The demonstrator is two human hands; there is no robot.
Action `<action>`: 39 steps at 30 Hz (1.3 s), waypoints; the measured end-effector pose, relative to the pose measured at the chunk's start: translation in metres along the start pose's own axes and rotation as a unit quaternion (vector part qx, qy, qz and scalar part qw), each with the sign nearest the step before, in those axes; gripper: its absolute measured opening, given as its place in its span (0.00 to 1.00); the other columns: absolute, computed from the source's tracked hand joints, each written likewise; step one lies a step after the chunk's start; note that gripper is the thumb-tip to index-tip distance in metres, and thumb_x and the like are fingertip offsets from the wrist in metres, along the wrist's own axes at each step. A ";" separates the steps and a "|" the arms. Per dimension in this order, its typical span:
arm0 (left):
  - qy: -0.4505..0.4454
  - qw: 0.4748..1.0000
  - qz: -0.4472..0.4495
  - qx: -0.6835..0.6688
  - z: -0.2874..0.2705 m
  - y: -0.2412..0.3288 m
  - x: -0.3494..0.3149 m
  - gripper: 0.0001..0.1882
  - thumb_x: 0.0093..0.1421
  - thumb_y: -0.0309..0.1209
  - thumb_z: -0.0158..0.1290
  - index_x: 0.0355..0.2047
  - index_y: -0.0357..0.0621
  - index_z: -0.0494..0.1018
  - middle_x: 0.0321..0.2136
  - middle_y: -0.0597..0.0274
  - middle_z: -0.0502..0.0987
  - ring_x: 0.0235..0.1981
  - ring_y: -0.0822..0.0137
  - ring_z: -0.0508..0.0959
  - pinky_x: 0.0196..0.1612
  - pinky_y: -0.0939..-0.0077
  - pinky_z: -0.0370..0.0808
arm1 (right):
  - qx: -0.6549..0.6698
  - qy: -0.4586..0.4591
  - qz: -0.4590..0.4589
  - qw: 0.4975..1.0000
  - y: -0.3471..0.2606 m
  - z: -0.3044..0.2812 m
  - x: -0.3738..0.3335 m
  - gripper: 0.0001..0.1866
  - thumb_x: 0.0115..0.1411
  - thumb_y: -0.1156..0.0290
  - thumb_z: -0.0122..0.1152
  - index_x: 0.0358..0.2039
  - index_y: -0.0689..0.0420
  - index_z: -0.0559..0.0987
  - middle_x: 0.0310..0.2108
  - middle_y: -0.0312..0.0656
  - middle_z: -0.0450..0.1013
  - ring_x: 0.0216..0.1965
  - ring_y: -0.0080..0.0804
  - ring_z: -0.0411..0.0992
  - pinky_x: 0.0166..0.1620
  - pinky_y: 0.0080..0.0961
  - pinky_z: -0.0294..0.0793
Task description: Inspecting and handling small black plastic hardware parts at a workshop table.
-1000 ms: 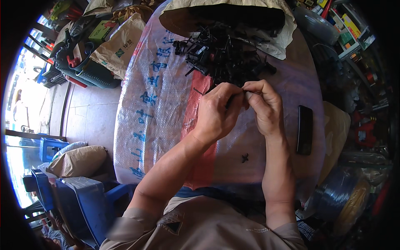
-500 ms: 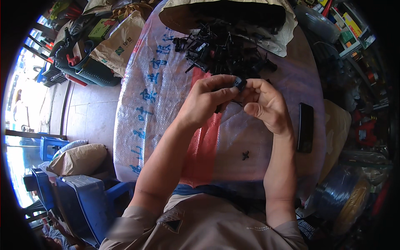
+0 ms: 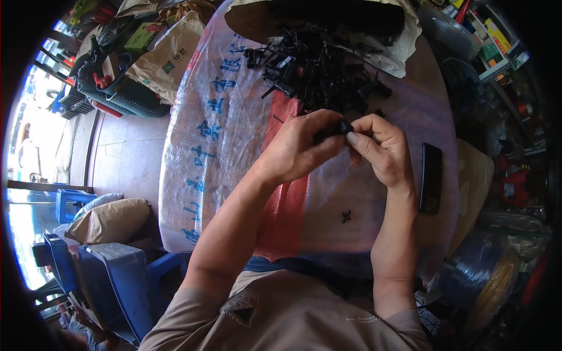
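Note:
A small black plastic part (image 3: 342, 127) is gripped in my left hand (image 3: 301, 146), whose fingers wrap round it and hide most of its shape. At the part's right end, the thumb and forefinger of my right hand (image 3: 383, 151) pinch together on it. Just beyond both hands lies a heap of black plastic parts (image 3: 319, 73), several with thin stems sticking out. Nearer to me, a little black cross-shaped piece (image 3: 346, 217) rests alone on the table.
A woven plastic sheet with a red stripe (image 3: 287, 216) covers the table (image 3: 328, 234). An open paper sack (image 3: 404, 64) lies behind the heap. To the right is a black phone (image 3: 431, 178); a blue plastic chair (image 3: 120, 286) stands at lower left.
My right thumb has closed against the forefinger at the black part, where it stood apart before. Both hands have come slightly nearer to me, and the part has turned within my fingers.

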State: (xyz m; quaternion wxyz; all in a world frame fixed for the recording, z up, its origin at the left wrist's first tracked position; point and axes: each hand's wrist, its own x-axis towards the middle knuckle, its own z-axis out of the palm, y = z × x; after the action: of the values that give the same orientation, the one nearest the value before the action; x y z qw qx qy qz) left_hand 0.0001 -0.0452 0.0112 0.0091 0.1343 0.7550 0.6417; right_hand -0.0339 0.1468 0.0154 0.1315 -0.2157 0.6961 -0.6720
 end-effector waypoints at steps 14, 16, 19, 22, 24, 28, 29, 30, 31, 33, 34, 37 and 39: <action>-0.005 0.998 -0.064 -0.026 -0.005 -0.009 0.003 0.18 0.53 0.30 0.53 0.42 0.30 0.72 0.29 0.58 0.78 0.31 0.70 0.77 0.35 0.77 0.74 | -0.019 -0.032 -0.006 0.999 0.007 0.007 0.004 0.03 0.61 0.76 0.56 0.35 0.62 0.76 0.22 0.31 0.71 0.21 0.13 0.67 0.24 0.12 0.66; 0.016 0.975 -0.092 -0.201 -0.010 -0.010 0.007 0.18 0.56 0.28 0.46 0.46 0.32 0.70 0.30 0.54 0.79 0.29 0.67 0.78 0.34 0.77 0.75 | -0.014 0.013 -0.022 1.000 0.011 0.005 0.005 0.07 0.61 0.77 0.56 0.39 0.62 0.77 0.25 0.32 0.73 0.23 0.13 0.68 0.26 0.12 0.66; 0.056 0.876 -0.065 -0.476 -0.033 -0.024 0.011 0.16 0.57 0.31 0.43 0.43 0.36 0.70 0.30 0.49 0.78 0.25 0.61 0.78 0.28 0.74 0.74 | -0.123 0.105 -0.021 0.987 0.018 -0.008 0.010 0.08 0.58 0.79 0.56 0.39 0.62 0.78 0.26 0.32 0.74 0.25 0.14 0.69 0.29 0.14 0.67; 0.073 0.806 -0.044 -0.586 -0.048 -0.042 0.012 0.15 0.57 0.31 0.44 0.42 0.37 0.70 0.31 0.50 0.77 0.29 0.59 0.79 0.29 0.70 0.75 | -0.249 0.100 -0.095 0.958 0.024 0.002 0.012 0.08 0.54 0.81 0.57 0.36 0.63 0.77 0.28 0.39 0.73 0.28 0.23 0.71 0.32 0.20 0.70; 0.098 0.795 -0.046 -0.596 -0.047 -0.042 0.012 0.14 0.57 0.31 0.44 0.41 0.37 0.70 0.32 0.50 0.77 0.30 0.58 0.79 0.29 0.70 0.75 | -0.295 0.086 -0.114 0.945 0.026 0.012 0.013 0.08 0.53 0.82 0.57 0.35 0.63 0.77 0.28 0.41 0.72 0.28 0.28 0.73 0.32 0.22 0.71; 0.098 0.761 -0.054 -0.639 -0.045 -0.040 0.015 0.09 0.56 0.28 0.47 0.37 0.38 0.70 0.32 0.52 0.75 0.31 0.57 0.78 0.29 0.68 0.76 | -0.412 0.153 -0.132 0.889 0.040 0.017 0.018 0.11 0.51 0.74 0.65 0.35 0.60 0.75 0.31 0.46 0.72 0.31 0.44 0.74 0.33 0.34 0.73; 0.097 0.761 -0.053 -0.639 -0.045 -0.041 0.014 0.09 0.56 0.28 0.47 0.37 0.38 0.70 0.32 0.52 0.75 0.31 0.57 0.78 0.29 0.68 0.76 | -0.425 0.150 -0.139 0.882 0.044 0.019 0.021 0.15 0.51 0.71 0.67 0.37 0.59 0.73 0.30 0.47 0.73 0.31 0.49 0.74 0.33 0.38 0.73; 0.085 0.764 -0.062 -0.636 -0.045 -0.043 0.013 0.08 0.57 0.27 0.47 0.36 0.39 0.69 0.31 0.53 0.74 0.30 0.56 0.78 0.29 0.68 0.76 | -0.425 0.152 -0.140 0.881 0.045 0.019 0.022 0.15 0.51 0.71 0.67 0.37 0.59 0.73 0.30 0.47 0.73 0.31 0.49 0.74 0.33 0.38 0.73; 0.073 0.767 -0.070 -0.634 -0.044 -0.045 0.013 0.07 0.57 0.26 0.48 0.36 0.39 0.69 0.30 0.54 0.73 0.30 0.56 0.77 0.30 0.68 0.76 | -0.414 0.146 -0.085 0.894 0.045 0.019 0.022 0.16 0.51 0.71 0.66 0.38 0.59 0.73 0.28 0.48 0.73 0.30 0.48 0.74 0.33 0.37 0.73; 0.088 0.780 -0.093 -0.612 -0.040 -0.042 0.013 0.06 0.58 0.24 0.47 0.36 0.39 0.70 0.31 0.54 0.72 0.31 0.57 0.77 0.31 0.67 0.76 | -0.401 0.139 -0.034 0.905 0.044 0.018 0.024 0.17 0.50 0.72 0.66 0.40 0.59 0.72 0.27 0.48 0.73 0.30 0.48 0.74 0.33 0.37 0.73; 0.096 0.786 -0.102 -0.603 -0.037 -0.040 0.013 0.07 0.58 0.24 0.47 0.37 0.39 0.70 0.32 0.53 0.72 0.32 0.57 0.76 0.31 0.67 0.76 | -0.375 0.121 0.012 0.919 0.042 0.014 0.021 0.18 0.50 0.73 0.65 0.42 0.59 0.72 0.26 0.48 0.73 0.29 0.47 0.74 0.33 0.37 0.73; 0.084 0.792 -0.111 -0.595 -0.032 -0.037 0.015 0.07 0.57 0.23 0.45 0.36 0.37 0.70 0.34 0.52 0.72 0.33 0.58 0.76 0.31 0.68 0.76 | -0.368 0.111 0.022 0.923 0.044 0.006 0.014 0.20 0.49 0.77 0.60 0.46 0.60 0.72 0.25 0.50 0.74 0.28 0.45 0.75 0.33 0.35 0.72; 0.074 0.799 -0.108 -0.587 -0.030 -0.036 0.014 0.07 0.57 0.22 0.45 0.36 0.36 0.70 0.34 0.52 0.72 0.33 0.59 0.76 0.31 0.69 0.75 | -0.372 0.104 -0.001 0.922 0.039 0.004 0.013 0.22 0.49 0.77 0.58 0.48 0.61 0.72 0.24 0.47 0.73 0.25 0.36 0.73 0.32 0.29 0.72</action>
State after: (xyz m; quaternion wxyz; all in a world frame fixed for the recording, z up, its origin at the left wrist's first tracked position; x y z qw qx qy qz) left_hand -0.0262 -0.0766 -0.0163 0.0994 -0.0275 0.2422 0.9647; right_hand -0.0479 0.1371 -0.0221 -0.0317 -0.1789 0.9056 -0.3832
